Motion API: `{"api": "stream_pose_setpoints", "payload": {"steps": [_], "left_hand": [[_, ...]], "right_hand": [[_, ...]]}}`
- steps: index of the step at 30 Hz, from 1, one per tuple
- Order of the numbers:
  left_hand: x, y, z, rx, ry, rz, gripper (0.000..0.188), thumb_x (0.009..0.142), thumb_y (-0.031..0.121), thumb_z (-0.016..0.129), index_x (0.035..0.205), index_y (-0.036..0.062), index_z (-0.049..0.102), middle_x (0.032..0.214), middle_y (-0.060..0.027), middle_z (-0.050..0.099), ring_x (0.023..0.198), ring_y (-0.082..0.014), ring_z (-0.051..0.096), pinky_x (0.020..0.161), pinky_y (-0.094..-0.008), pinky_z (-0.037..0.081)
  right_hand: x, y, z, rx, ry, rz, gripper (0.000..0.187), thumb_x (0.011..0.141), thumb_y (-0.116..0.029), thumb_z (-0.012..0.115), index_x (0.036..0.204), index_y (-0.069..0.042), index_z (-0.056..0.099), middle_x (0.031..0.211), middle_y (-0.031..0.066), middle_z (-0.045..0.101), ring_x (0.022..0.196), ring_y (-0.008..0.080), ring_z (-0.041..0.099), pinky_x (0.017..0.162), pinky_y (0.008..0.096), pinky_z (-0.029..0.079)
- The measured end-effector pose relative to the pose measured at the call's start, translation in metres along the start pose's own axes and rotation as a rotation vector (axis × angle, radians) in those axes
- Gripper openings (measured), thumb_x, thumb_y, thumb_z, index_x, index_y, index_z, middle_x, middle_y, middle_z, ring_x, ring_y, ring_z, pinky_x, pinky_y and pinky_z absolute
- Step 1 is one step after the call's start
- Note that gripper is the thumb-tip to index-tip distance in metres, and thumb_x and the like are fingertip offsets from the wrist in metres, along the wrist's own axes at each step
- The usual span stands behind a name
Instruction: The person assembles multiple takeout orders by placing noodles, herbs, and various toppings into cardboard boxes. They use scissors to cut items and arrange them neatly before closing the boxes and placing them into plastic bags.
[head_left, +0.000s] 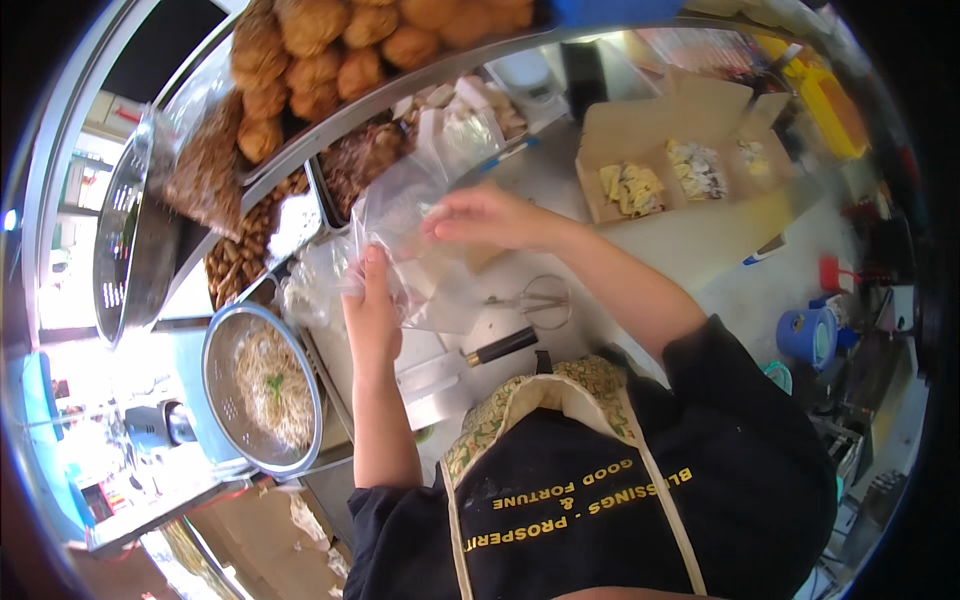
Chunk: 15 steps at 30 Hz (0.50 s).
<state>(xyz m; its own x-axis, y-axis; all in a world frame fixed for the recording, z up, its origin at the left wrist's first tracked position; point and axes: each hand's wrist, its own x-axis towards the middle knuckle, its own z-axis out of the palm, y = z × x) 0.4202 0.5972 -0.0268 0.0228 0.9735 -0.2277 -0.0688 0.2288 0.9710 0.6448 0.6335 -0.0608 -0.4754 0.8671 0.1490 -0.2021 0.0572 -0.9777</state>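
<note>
From the head view, the left hand (372, 300) reaches straight up from the lower edge on a bare forearm, its fingers and thumb pinched on the near edge of a clear plastic bag (405, 235), which hangs open above the pale counter (700, 250) just in front of the trays of fried food. The right hand (480, 217) comes in from the right on a forearm that slants up and leftward from a dark sleeve; it lies palm down over the bag's upper right side, fingers stretched toward the left and touching the plastic, though whether they grip it or merely rest on it cannot be told through the blur. Below the bag, a cleaver with a dark handle (470, 358) and a pair of scissors (535, 298) lie on the counter. To the left sits a metal colander of noodles (265, 385). An open cardboard box (665, 150) with three portions of food rests farther back on the right.
</note>
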Motion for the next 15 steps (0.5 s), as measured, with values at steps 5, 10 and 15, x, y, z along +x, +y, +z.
{"api": "stream_pose_setpoints", "payload": {"steps": [5, 10, 15], "left_hand": [[-0.009, -0.011, -0.080, 0.406, 0.414, 0.283, 0.037, 0.096, 0.027, 0.064, 0.120, 0.0010, 0.055, 0.113, -0.0103, 0.062, 0.103, -0.0181, 0.057, 0.081, -0.0316, 0.049], [-0.034, -0.032, -0.080, 0.741, 0.068, 0.530, 0.022, 0.095, 0.022, 0.063, 0.093, 0.0009, 0.059, 0.092, -0.0122, 0.061, 0.089, -0.0229, 0.058, 0.073, -0.0326, 0.045], [-0.035, -0.054, -0.108, 0.790, 0.109, 0.303, 0.023, 0.097, 0.020, 0.056, 0.087, -0.0003, 0.058, 0.080, -0.0160, 0.058, 0.074, -0.0310, 0.059, 0.065, -0.0410, 0.044]], "right_hand": [[0.015, 0.022, 0.059, -0.060, 0.103, 0.375, 0.023, 0.095, -0.027, 0.066, 0.097, -0.004, 0.064, 0.082, -0.0009, 0.064, 0.072, 0.0059, 0.058, 0.068, 0.0236, 0.048], [0.016, 0.028, 0.148, 0.375, 0.281, 0.188, 0.027, 0.095, -0.034, 0.066, 0.089, -0.008, 0.061, 0.077, -0.0017, 0.060, 0.069, 0.0064, 0.055, 0.064, 0.0248, 0.046], [0.009, 0.017, 0.131, 0.840, 0.477, 0.285, 0.033, 0.094, -0.045, 0.062, 0.083, -0.014, 0.059, 0.068, -0.0033, 0.053, 0.061, 0.0084, 0.052, 0.059, 0.0244, 0.045]]}}
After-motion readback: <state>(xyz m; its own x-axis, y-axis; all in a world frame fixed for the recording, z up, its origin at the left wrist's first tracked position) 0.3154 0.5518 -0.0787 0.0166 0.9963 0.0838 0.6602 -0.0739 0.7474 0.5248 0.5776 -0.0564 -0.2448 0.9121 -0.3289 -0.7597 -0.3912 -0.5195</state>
